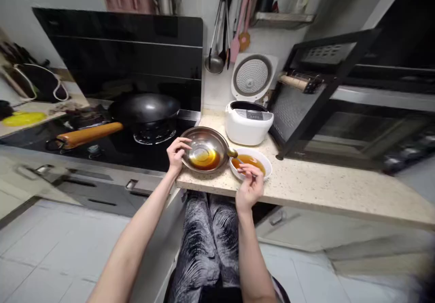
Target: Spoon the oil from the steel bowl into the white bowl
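A shallow metal bowl [205, 134] with some amber-brown liquid in its bottom stands near the counter's front edge. My left hand [176, 154] grips its left rim, fingers over the edge. To its right is a white bowl [268, 168] holding more amber liquid. My right hand [250, 187] is closed on the handle of a metal spoon [232, 152]. The spoon's head is over the gap where the two bowls meet, above the white bowl's left rim. Whether liquid lies in the spoon is hard to tell.
Behind the bowls stands a white rice cooker [249, 128] with its lid up. A black wok [146, 109] with a wooden handle [90, 134] sits on the stove at left. A black rack [288, 108] with an oven [353, 130] rises at right; utensils [224, 21] hang on the wall.
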A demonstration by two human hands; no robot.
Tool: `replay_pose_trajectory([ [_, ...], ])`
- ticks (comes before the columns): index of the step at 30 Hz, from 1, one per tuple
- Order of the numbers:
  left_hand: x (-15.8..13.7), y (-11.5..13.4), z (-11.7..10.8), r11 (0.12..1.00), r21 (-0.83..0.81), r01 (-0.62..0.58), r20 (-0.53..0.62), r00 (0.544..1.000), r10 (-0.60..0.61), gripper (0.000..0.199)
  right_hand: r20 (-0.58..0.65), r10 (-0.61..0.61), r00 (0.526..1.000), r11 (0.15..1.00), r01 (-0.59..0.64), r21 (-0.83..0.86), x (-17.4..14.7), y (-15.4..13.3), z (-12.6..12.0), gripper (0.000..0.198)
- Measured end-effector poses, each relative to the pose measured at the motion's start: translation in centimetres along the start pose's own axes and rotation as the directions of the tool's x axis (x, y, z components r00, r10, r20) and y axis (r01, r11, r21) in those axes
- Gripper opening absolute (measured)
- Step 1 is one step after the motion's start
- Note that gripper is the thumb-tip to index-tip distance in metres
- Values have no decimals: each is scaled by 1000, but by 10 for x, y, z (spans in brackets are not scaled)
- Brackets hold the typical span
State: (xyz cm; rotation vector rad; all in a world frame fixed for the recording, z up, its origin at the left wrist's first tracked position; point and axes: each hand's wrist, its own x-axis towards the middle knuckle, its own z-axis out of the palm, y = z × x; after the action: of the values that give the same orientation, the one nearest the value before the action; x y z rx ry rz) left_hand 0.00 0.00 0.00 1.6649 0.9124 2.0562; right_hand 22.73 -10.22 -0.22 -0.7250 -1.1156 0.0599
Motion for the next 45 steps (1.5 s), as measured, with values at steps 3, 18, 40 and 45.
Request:
replay_pose_trajectory([
  [3,0,-1,0,1000,-2,-8,-6,1000,8,29,-9,-2,1000,1000,2,-31,0,2,-7,15],
  [18,1,-1,0,1000,4,-15,-5,1000,15,31,137,-163,977,964,187,-188,-2,10,-25,14],
  [40,1,1,0,1000,4,0,-8,1000,0,30,548,-270,792,855,459,-243,8,4,-39,28],
  [45,1,0,0,1000,4,1,-6,1000,-1,29,544,-252,800,858,445,-257,6,7,-41,29],
])
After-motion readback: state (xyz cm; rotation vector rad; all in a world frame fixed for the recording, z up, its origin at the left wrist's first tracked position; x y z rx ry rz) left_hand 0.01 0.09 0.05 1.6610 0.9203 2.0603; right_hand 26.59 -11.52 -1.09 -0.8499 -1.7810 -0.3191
